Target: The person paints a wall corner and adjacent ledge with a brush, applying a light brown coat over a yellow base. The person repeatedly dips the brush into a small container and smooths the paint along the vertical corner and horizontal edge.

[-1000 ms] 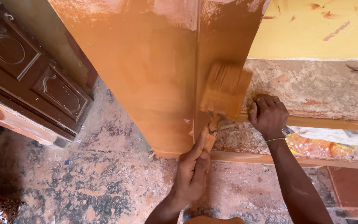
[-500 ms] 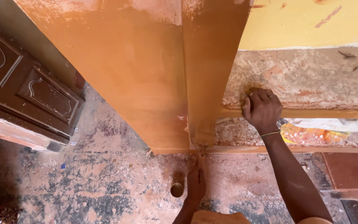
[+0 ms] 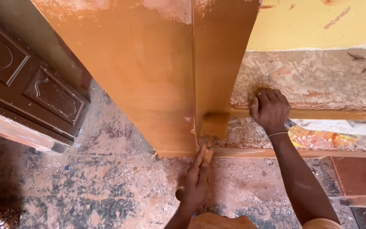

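The left hand [image 3: 196, 182] holds a paintbrush [image 3: 212, 129] by its handle. The fingers are wrapped tight around the handle, and they point up along it. The brush sits just above the hand. Its wide bristles are full of orange paint and press flat on the low part of a tall orange post [image 3: 221, 55]. The brush touches the post near the bottom, close to where the post meets the floor [image 3: 98, 186].

The right hand [image 3: 270, 109] is off to the right of the brush, near it but not touching it. This hand holds no tool. Its fingers are curled over the edge of a rough, dusty ledge [image 3: 318, 80] and grip it. A thin band goes around the wrist. An orange strip [image 3: 339, 114] runs along the front of the ledge, under the fingers.

To the left of the post is a big flat orange board [image 3: 128, 63], which touches the post along one long line. Far to the left, well away from both hands, a dark brown carved door [image 3: 30, 89] leans by the wall. The floor is gray with many orange and pink paint spots. Above the ledge the wall [image 3: 318, 21] is yellow.
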